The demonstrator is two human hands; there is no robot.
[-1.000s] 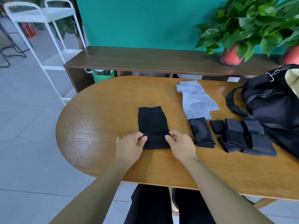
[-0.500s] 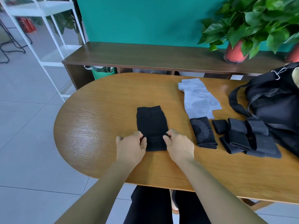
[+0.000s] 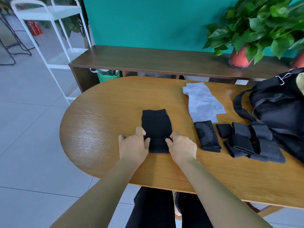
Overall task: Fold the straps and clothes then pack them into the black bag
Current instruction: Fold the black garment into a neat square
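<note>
Head view: the black sleeve (image 3: 156,125) lies flat on the table (image 3: 102,125); my left hand (image 3: 133,145) and right hand (image 3: 181,147) each pinch its near side edge. Uneven lifting could skew the fold. The black bag (image 3: 279,109) sits well right of my grip.

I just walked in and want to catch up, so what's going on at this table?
A person at the wooden table is working on a black cloth lying flat in front of them. The left hand and right hand pinch its side edges near the closer end, apparently mid-fold. To the right lie a grey cloth, a folded dark sleeve and a pile of black straps, next to the black bag.
</note>
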